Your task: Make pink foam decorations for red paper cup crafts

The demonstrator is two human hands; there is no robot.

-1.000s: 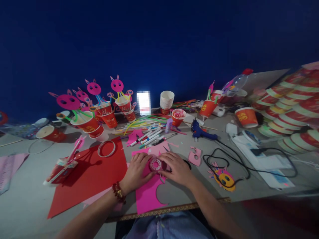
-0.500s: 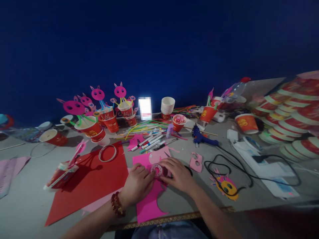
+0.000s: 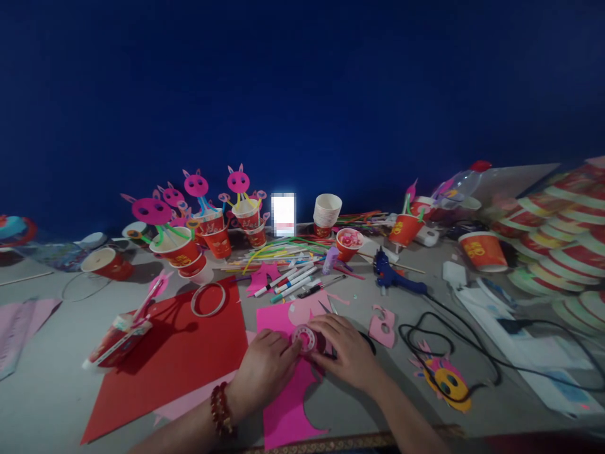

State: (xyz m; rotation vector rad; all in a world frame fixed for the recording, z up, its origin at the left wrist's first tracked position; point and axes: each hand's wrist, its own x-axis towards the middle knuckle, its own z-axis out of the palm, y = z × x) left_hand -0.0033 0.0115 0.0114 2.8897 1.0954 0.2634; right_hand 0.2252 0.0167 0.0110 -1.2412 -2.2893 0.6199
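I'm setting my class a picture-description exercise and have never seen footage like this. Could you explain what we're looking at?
There is no machine here: a person works with two bare hands. The view comes from one camera worn on the head, looking forward and down. The right hand holds what looks like a roll of tape, and the fingers of the left hand touch its edge. Beneath them on the table lies a cut pink sheet, with a red sheet to the left. Beyond are markers, a blue glue gun and paper cups.
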